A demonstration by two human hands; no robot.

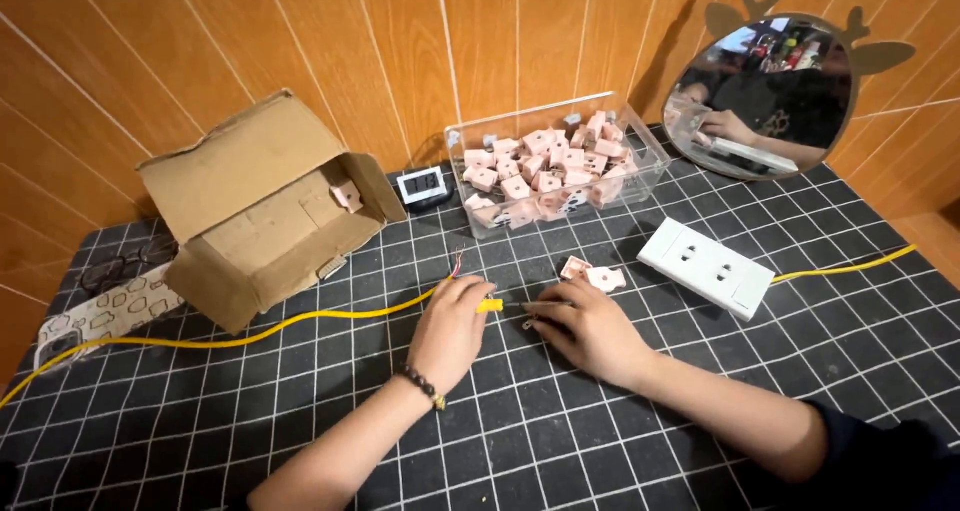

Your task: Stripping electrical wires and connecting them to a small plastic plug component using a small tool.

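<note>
Clearly light, stiff, slim: yellow-handled screwdriver (497, 306), best gripped at handle; left hand (452, 333) pinching it, right hand (590, 333) fingers curled near shaft.

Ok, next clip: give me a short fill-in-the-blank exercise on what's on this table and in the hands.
1. The left hand grips a screwdriver with a ____ handle.
2. The pink parts are heaped in a clear ____ bin.
3. The cardboard box lies on its ____, flaps open.
4. The right hand rests just left of the ____ power strip.

Missing words: yellow; plastic; side; white
</note>
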